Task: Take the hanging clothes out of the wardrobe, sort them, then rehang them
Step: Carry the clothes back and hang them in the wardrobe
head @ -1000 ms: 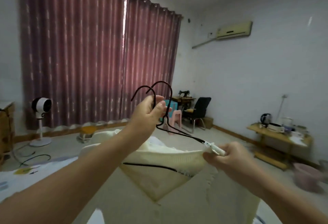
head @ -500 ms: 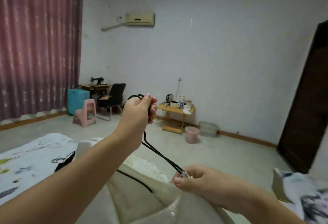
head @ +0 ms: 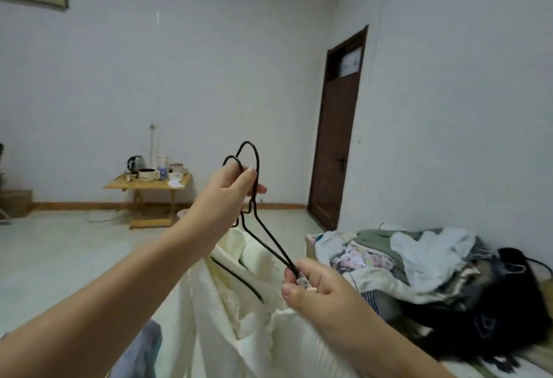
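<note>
Two black wire hangers (head: pixel 257 222) are held together in front of me, their hooks pointing up. My left hand (head: pixel 227 195) grips them just below the hooks. My right hand (head: pixel 314 288) pinches the hangers' right shoulder end together with the edge of a cream-white knitted garment (head: pixel 236 303). The garment hangs from the hangers and drapes down between my arms; a black line of trim or hanger wire shows inside it. A heap of mixed clothes (head: pixel 419 261) lies on the bed at the right. The wardrobe is out of view.
A black bag or garment (head: pixel 502 312) lies beside the heap at the far right. A brown door (head: pixel 338 138) stands shut in the corner. A small wooden table (head: pixel 149 189) with a kettle and cups is against the back wall. Bare floor lies in between.
My view has swung from the curtains to the right, past the table, to the door and the clothes heap. Both hands keep their hold on the hangers and the cream garment.
</note>
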`<act>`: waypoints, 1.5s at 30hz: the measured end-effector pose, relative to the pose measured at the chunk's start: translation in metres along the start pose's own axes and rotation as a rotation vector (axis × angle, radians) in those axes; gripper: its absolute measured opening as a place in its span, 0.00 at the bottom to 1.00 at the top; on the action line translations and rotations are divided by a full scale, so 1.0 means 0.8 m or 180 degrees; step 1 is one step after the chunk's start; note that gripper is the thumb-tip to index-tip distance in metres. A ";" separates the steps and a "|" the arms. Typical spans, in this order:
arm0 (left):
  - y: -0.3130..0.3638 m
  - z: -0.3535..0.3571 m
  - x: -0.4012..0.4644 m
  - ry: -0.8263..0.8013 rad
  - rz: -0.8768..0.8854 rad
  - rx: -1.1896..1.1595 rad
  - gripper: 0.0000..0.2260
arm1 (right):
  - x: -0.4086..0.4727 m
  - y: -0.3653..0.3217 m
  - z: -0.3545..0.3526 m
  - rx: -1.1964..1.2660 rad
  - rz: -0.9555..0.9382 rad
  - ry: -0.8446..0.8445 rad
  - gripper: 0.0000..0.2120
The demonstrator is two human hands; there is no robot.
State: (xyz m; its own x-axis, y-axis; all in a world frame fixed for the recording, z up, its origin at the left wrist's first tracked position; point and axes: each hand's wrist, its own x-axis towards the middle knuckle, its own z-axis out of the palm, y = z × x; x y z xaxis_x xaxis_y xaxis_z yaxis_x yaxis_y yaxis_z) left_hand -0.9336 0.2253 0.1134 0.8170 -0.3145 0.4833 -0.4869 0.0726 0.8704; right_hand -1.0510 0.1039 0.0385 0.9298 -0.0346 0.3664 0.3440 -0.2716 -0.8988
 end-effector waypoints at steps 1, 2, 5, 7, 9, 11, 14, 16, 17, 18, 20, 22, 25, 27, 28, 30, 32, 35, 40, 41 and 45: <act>-0.001 0.007 -0.003 -0.0026 0.0058 0.0113 0.08 | -0.007 -0.003 0.001 0.0012 0.0027 0.0175 0.04; -0.002 0.013 -0.009 0.0003 0.0118 0.0258 0.07 | -0.015 -0.007 0.003 0.0044 0.0067 0.0362 0.05; -0.002 0.028 -0.029 -0.0057 0.0217 0.0918 0.10 | -0.035 -0.017 0.009 -0.0021 0.0167 0.0888 0.13; 0.001 0.040 -0.044 -0.0620 0.0060 0.1218 0.17 | -0.051 -0.022 0.013 -0.0262 0.0334 0.1159 0.17; 0.004 0.059 -0.061 -0.1389 -0.0189 0.0972 0.22 | -0.070 -0.031 0.016 -0.0399 0.0488 0.1425 0.14; 0.009 0.077 -0.085 -0.1929 -0.0237 0.0589 0.19 | -0.092 -0.037 0.016 -0.0511 0.0713 0.1714 0.14; 0.018 0.106 -0.122 -0.2351 -0.0189 0.0068 0.13 | -0.130 -0.050 0.014 -0.0495 0.0895 0.2128 0.13; 0.026 0.128 -0.147 -0.2515 -0.0286 -0.0258 0.12 | -0.158 -0.065 0.014 -0.0478 0.0975 0.2408 0.12; 0.031 0.140 -0.159 -0.2572 -0.0365 -0.0401 0.11 | -0.173 -0.073 0.014 -0.0487 0.1037 0.2515 0.10; 0.036 0.152 -0.172 -0.2643 -0.0459 -0.0549 0.10 | -0.189 -0.080 0.012 -0.0497 0.1088 0.2599 0.10; 0.049 0.175 -0.201 -0.2821 -0.0609 -0.0823 0.09 | -0.223 -0.095 0.008 -0.0515 0.1188 0.2729 0.15; 0.065 0.198 -0.230 -0.2965 -0.0706 -0.1009 0.09 | -0.258 -0.110 0.003 -0.0605 0.1293 0.2835 0.17; 0.092 0.231 -0.276 -0.3233 -0.0705 -0.1172 0.07 | -0.313 -0.128 -0.010 -0.0725 0.1411 0.3106 0.23; 0.112 0.255 -0.308 -0.3425 -0.0695 -0.1277 0.07 | -0.352 -0.139 -0.020 -0.0840 0.1497 0.3310 0.26; 0.122 0.267 -0.324 -0.3530 -0.0684 -0.1328 0.08 | -0.373 -0.146 -0.025 -0.0849 0.1528 0.3385 0.27; 0.143 0.293 -0.357 -0.3720 -0.0630 -0.1401 0.10 | -0.414 -0.161 -0.034 -0.0907 0.1575 0.3511 0.25; 0.164 0.316 -0.386 -0.3908 -0.0590 -0.1465 0.10 | -0.451 -0.176 -0.044 -0.1059 0.1597 0.3592 0.27; 0.192 0.349 -0.423 -0.4239 -0.0592 -0.1681 0.10 | -0.502 -0.189 -0.064 -0.1126 0.1647 0.3699 0.30; 0.222 0.413 -0.463 -0.4634 -0.0666 -0.1885 0.04 | -0.563 -0.200 -0.103 -0.1073 0.1687 0.3996 0.34; 0.226 0.428 -0.469 -0.4697 -0.0671 -0.1906 0.04 | -0.571 -0.202 -0.112 -0.1056 0.1682 0.4050 0.37; 0.240 0.492 -0.481 -0.5080 -0.0695 -0.2047 0.04 | -0.600 -0.204 -0.157 -0.0958 0.1569 0.4119 0.38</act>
State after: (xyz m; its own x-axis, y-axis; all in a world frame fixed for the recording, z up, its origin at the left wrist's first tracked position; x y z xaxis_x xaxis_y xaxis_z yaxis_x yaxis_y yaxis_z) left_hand -1.4632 -0.0119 0.0578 -0.4325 -0.8898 0.1455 0.0970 0.1146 0.9887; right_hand -1.5699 0.0439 0.0393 0.1135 -0.9835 0.1410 -0.1691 -0.1590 -0.9727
